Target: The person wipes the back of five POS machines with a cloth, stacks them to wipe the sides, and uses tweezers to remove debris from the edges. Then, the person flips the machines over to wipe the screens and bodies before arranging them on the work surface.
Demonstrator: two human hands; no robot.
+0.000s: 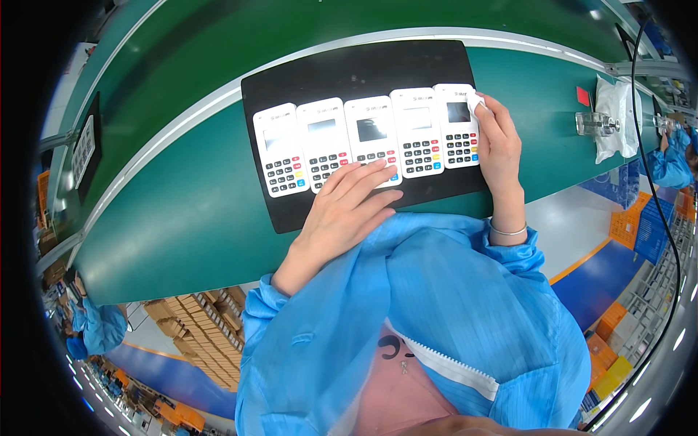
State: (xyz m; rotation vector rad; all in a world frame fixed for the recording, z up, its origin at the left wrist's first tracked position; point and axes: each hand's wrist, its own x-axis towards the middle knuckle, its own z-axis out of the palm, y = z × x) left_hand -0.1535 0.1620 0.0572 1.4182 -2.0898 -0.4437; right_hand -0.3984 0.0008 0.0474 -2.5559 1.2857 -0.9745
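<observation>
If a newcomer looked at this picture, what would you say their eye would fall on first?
Probably the five white keypad devices, lined up on the black mat at the picture's centre. The left hand lies across the second and third from the left, while the right hand holds a small white piece at the rightmost one's upper right corner. Next, the bright blue jacket below.

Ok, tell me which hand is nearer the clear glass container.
Right. The right hand, at the rightmost white keypad device, is left of the clear glass container; the left hand is farther left, partly over the middle device's keypad.
</observation>
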